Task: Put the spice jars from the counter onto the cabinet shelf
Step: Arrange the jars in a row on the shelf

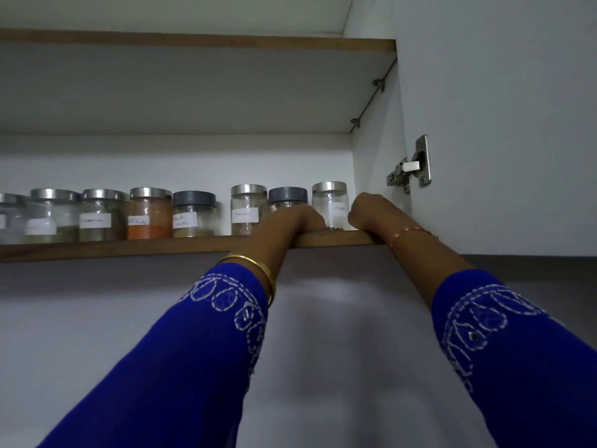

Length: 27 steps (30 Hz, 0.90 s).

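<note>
Clear glass spice jar with steel lid and white "Clove" label (330, 205) stands upright at the right end of the wooden cabinet shelf (129, 248), between both hands. Left hand (292, 221) touches its left side, right hand (371, 211) sits at its right; fingers hidden, grip cannot be told. Grey-lidded jar (287, 196) just left, behind left hand. More labelled jars (150, 213) line the shelf leftward. Steel door hinge (412, 166) on the right.

My one head camera looks steeply upward from below the cabinet shelf (181, 245), close to its front edge, facing the open cabinet's back wall (174, 163).
</note>
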Each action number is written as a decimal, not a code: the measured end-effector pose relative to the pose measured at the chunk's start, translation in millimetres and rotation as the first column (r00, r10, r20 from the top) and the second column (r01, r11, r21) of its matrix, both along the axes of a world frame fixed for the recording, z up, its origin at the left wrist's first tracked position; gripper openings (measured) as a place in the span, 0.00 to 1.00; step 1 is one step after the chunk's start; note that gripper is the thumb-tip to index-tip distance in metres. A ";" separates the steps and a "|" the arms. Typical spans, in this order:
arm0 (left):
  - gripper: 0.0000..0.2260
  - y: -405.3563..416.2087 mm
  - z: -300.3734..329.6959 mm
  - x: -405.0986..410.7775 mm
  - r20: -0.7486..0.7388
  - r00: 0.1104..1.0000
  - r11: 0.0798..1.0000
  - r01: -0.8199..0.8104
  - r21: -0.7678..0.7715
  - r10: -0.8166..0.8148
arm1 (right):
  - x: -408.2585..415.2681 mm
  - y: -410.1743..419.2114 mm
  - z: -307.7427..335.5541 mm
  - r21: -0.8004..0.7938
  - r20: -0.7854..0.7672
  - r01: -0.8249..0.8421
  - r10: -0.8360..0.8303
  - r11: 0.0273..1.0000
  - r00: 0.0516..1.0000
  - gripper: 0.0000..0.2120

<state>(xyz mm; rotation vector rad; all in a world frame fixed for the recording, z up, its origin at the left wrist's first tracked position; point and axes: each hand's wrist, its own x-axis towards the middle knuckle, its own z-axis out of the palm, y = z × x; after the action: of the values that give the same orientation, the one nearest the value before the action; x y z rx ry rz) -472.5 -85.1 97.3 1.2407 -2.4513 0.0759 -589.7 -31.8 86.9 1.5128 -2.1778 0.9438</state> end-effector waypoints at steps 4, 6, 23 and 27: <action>0.12 22.8 -14.3 22.9 -0.221 0.974 0.997 0.040 -0.059 -0.052 | 3.3 22.9 -16.0 -0.048 0.001 -0.009 0.009 0.999 1.000 0.09; 0.15 35.3 -28.2 33.3 -0.189 0.981 0.979 -0.003 -0.206 -0.037 | 9.5 36.0 -29.4 -0.111 -0.057 -0.006 0.000 0.994 0.998 0.12; 0.22 84.7 -99.8 166.7 -0.041 0.978 0.850 0.156 -0.503 -0.203 | 97.6 115.8 -97.1 -0.024 -0.483 0.127 -0.123 0.992 0.867 0.26; 0.21 87.0 -99.1 221.3 -0.067 0.978 0.857 0.138 -0.496 -0.196 | 139.1 116.5 -94.8 -0.041 -0.463 0.124 -0.128 0.992 0.877 0.27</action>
<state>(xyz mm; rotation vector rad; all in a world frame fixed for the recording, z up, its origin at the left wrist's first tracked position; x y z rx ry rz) -251.3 1.9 -1.8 0.7819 -2.2292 0.5299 -450.7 84.7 -7.9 1.3956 -1.8866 0.4802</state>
